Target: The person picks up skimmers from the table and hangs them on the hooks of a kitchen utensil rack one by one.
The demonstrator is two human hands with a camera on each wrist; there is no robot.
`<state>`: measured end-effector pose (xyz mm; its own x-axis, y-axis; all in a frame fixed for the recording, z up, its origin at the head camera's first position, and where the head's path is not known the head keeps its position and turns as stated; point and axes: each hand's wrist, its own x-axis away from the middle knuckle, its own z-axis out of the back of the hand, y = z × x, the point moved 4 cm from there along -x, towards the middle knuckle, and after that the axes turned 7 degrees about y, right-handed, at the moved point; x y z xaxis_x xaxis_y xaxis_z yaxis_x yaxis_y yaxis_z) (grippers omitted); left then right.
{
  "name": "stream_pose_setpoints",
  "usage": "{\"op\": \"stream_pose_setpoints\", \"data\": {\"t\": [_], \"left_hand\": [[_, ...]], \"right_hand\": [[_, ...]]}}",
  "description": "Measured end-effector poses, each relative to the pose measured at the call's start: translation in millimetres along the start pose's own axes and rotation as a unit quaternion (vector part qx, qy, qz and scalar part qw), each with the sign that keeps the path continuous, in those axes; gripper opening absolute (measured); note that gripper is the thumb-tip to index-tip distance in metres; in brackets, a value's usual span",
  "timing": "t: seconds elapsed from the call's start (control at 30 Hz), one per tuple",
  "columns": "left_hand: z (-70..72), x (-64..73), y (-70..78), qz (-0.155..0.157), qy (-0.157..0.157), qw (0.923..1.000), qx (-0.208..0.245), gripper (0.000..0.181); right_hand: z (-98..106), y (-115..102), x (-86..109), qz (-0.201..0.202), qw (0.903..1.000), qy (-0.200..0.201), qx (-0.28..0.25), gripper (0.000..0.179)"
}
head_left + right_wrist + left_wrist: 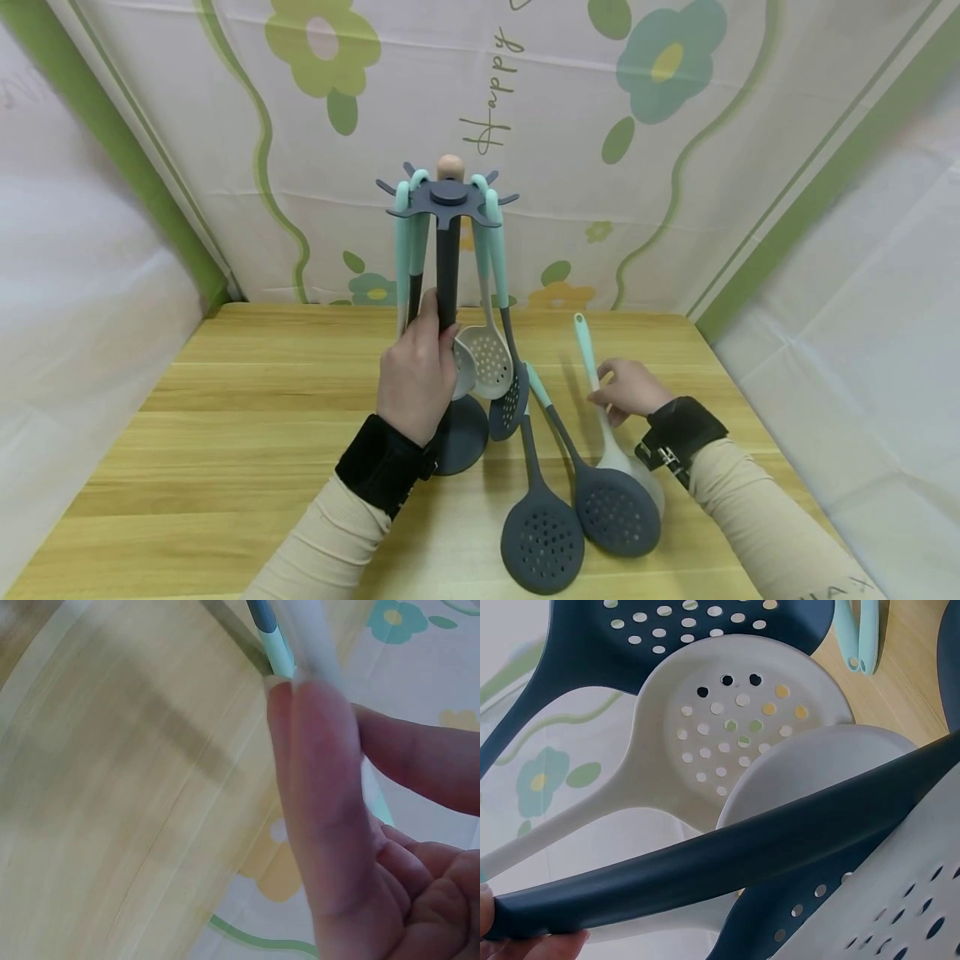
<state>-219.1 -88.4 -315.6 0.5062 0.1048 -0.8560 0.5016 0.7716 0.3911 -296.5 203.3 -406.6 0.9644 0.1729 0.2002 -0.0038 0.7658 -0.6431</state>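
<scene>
My left hand (420,375) grips the dark post (447,267) of an upright utensil rack. Mint-handled utensils hang from the rack's hooked top (450,200), among them a cream slotted spoon (491,358) and a dark slotted one (510,408). In the left wrist view, fingertips (544,946) curl about the post (720,851). Over at the right, my right hand (630,387) pinches the shaft of a white utensil (613,450) with a mint handle; its head is partly hidden behind a dark slotted turner (618,512). In the right wrist view, thumb and fingers close on the pale shaft (306,637).
Another dark slotted turner (542,542) lies on the wooden table (247,450), left of the first. The rack's round dark base (462,437) rests on the tabletop. A flowered cloth (555,100) hangs behind, with pale cloth walls at both sides.
</scene>
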Motion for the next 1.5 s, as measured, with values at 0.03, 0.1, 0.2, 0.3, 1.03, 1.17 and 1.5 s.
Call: {"op": "stream_pose_setpoints", "data": {"t": [0.03, 0.1, 0.2, 0.3, 1.03, 1.17, 1.5], "left_hand": [[0.3, 0.0, 0.3, -0.001, 0.001, 1.0, 0.0, 0.038], [0.6, -0.2, 0.7, -0.002, 0.002, 1.0, 0.0, 0.038], [0.7, -0.1, 0.6, -0.003, 0.002, 1.0, 0.002, 0.038], [0.8, -0.2, 0.8, -0.002, 0.001, 1.0, 0.001, 0.038], [1.0, -0.2, 1.5, -0.003, -0.001, 1.0, -0.004, 0.04], [0.9, 0.0, 1.3, -0.005, 0.001, 1.0, -0.002, 0.04], [0.5, 0.6, 0.6, -0.009, 0.006, 0.9999, -0.001, 0.04]], "right_hand": [[0.3, -0.1, 0.3, 0.002, 1.0, 0.0, 0.0, 0.05], [1.0, -0.2, 0.8, 0.003, 1.0, 0.001, 0.001, 0.05], [2.0, -0.6, 1.0, 0.006, 1.0, 0.003, 0.002, 0.049], [3.2, -0.7, 0.7, 0.008, 1.0, 0.004, 0.001, 0.048], [18.6, -2.7, -3.3, 0.022, 0.9991, 0.035, 0.012, 0.047], [22.7, -3.8, -4.0, 0.023, 0.9985, 0.047, 0.015, 0.05], [30.0, -8.7, -5.1, 0.043, 0.9962, 0.073, 0.02, 0.048]]}}
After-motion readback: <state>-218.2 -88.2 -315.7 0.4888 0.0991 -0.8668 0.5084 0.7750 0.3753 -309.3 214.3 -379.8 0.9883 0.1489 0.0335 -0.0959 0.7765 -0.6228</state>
